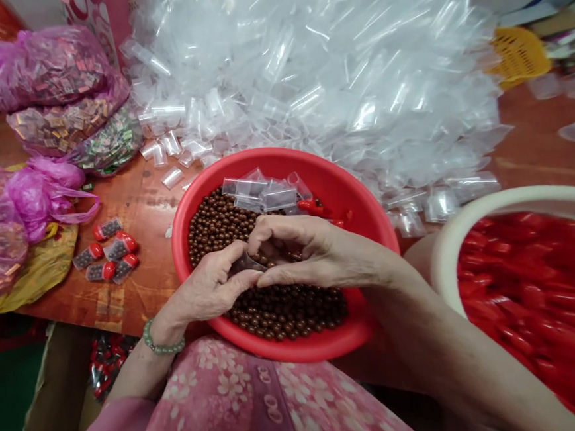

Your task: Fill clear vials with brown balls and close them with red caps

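A red plastic basin (291, 356) holds many small round brown balls (285, 312), with several clear plastic tubes (278, 195) and a few red caps (311, 207) on top at its far side. Over the balls, my left hand (213, 281) is closed on a small clear tube (246, 264), pinched between thumb and fingers. My right hand (310, 250) meets it from the other side, fingers curled and thumb tip against the tube's edge. Whatever lies inside the right hand's fingers is hidden. How full the tube is cannot be made out.
Behind the basin rises a big pile of clear tubes (308, 94). A white tub (446, 269) of red caps stands right. Several filled red-capped tubes (120, 245) lie left, near pink bags (51, 68). Below left is an open carton (43, 401); a yellow basket (518, 54) sits back right.
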`<state>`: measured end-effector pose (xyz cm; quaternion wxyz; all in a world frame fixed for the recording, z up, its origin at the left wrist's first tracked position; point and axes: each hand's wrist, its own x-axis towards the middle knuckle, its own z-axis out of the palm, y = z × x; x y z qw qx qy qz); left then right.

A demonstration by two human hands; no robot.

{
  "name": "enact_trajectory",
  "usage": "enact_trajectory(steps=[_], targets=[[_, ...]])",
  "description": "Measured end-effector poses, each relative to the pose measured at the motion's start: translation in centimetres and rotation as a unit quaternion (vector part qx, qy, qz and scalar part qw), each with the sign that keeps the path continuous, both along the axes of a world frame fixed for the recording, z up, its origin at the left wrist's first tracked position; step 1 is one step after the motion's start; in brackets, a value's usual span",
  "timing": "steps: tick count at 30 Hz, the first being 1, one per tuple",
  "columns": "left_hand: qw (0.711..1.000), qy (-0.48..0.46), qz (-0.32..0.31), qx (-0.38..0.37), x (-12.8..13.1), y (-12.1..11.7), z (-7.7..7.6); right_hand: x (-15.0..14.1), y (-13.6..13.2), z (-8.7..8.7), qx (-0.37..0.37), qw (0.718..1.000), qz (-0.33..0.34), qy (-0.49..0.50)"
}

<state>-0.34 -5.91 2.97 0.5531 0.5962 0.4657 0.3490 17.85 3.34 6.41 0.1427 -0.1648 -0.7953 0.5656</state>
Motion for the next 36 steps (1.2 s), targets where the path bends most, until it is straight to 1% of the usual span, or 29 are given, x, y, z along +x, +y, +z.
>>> enact_trajectory(steps=[3,7,13,18,21,24,27,29,30,31,33,35,36], targets=[[1.0,0.002,-0.002,-0.001,0.0,0.1,-0.1,-0.2,0.1,0.4,0.025,0.999,0.009,-0.027],[1.0,-0.011,0.013,-0.007,0.1,0.3,-0.1,-0.3,0.2,0.6,0.067,0.996,0.007,-0.052],[0.999,-0.026,0.026,-0.013,0.0,0.6,0.2,-0.1,0.3,0.1,0.073,0.995,-0.01,-0.07],[0.997,-0.056,0.035,-0.041,-0.1,0.7,0.5,-0.1,-0.3,-0.3,0.044,0.995,-0.059,-0.067],[0.996,-0.033,0.069,-0.053,-0.1,0.6,0.6,0.1,-1.5,-0.4,0.035,0.992,-0.106,-0.065],[0.991,-0.02,0.118,-0.059,0.0,0.7,0.4,1.0,-3.0,-0.6,0.086,0.984,-0.129,-0.091],[0.984,-0.05,0.16,-0.067,0.2,0.8,0.2,2.9,-3.4,-1.2,0.157,0.969,-0.137,-0.132],[0.976,-0.078,0.19,-0.072,0.4,0.9,0.2,4.7,-2.8,-1.8,0.195,0.949,-0.172,-0.179],[0.973,-0.088,0.202,-0.071,0.4,0.9,0.2,5.6,-2.3,-2.1,0.216,0.931,-0.203,-0.212],[0.97,-0.096,0.213,-0.068,0.5,1.0,0.2,6.4,-1.7,-2.4,0.251,0.905,-0.233,-0.254],[0.967,-0.107,0.222,-0.064,0.6,1.1,0.3,7.5,-0.7,-3.0,0.318,0.845,-0.258,-0.344],[0.966,-0.11,0.225,-0.061,0.7,1.1,0.3,7.9,0.0,-3.4,0.372,0.795,-0.246,-0.41],[0.966,-0.111,0.226,-0.059,0.7,1.2,0.3,7.8,0.2,-3.5,0.39,0.779,-0.231,-0.434]])
